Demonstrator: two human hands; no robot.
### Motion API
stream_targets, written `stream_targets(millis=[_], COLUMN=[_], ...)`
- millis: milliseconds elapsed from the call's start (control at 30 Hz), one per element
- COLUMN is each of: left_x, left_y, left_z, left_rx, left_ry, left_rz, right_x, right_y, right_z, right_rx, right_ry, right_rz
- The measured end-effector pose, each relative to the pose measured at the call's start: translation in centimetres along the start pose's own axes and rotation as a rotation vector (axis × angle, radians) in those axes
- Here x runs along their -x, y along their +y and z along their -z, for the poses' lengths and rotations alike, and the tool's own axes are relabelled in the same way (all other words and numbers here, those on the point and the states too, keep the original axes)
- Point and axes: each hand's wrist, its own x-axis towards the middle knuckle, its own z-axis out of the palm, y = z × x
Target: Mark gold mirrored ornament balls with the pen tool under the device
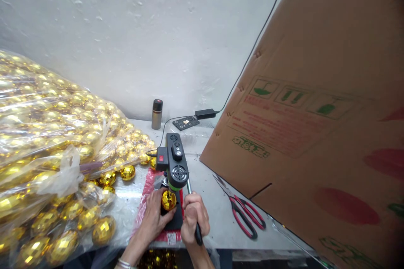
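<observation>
Beneath the head of a small black bench drill press [177, 159] sits a gold faceted ball [168, 200]. My left hand [154, 214] grips the ball from its left side, with fingers behind it and the thumb at its front. To the right, my right hand [195, 217] is wrapped around the black-ended lever [198, 235] of the press. The machine stands on pink plastic wrap [143, 208] on the table. Whether the bit touches the ball is hidden by the drill head.
A big clear plastic bag of gold balls [63, 122] fills the left. Several balls lie beside it. Red-and-black scissors [243, 210] lie right of the press, against a large cardboard box [299, 113]. Behind are a bottle [157, 114], a phone [186, 122] and a power adapter [205, 113].
</observation>
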Motion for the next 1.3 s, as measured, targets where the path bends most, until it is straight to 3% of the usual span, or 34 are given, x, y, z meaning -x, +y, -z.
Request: stream_targets(millis=[400,500,667,767,833,967,1067,1133,1200,1300], left_x=[-0.2,-0.6,1.3,3.4,3.4,-1.4,-6.4,-8.5,-9.2,-8.4], left_y=[0.1,0.3,-0.2,-1.2,-1.5,-1.1,-1.0,-1.1,-1.1,-0.5], left_z=[-0.1,-0.1,0.4,1.7,3.4,7.8,10.3,11.0,11.2,10.7], left_rx=[0.008,-0.011,-0.045,-0.13,-0.211,-0.432,-0.503,-0.473,-0.419,-0.315], left_ry=[-0.001,0.002,-0.003,-0.021,0.02,0.195,0.108,0.069,0.047,-0.002], left_rz=[0.014,0.015,-0.043,-0.138,-0.167,-0.002,0.175,0.21,0.211,0.226], right_x=[1.2,-0.7,-5.7,-6.6,-6.1,-4.8,-4.5,-4.4,-4.4,-4.8], right_y=[0.6,-0.6,-4.1,-4.8,-4.6,-4.0,-3.7,-3.6,-3.6,-4.0], right_z=[-0.2,0.1,0.7,0.8,0.8,0.6,0.7,0.8,0.9,0.9], right_rx=[0.023,0.0,-0.029,-0.052,-0.065,-0.084,-0.095,-0.094,-0.091,-0.088], right_ry=[-0.027,-0.047,-0.089,-0.109,-0.104,-0.089,-0.098,-0.106,-0.113,-0.116], right_rz=[0.068,0.043,-0.218,-0.204,-0.18,-0.142,-0.116,-0.106,-0.104,-0.132])
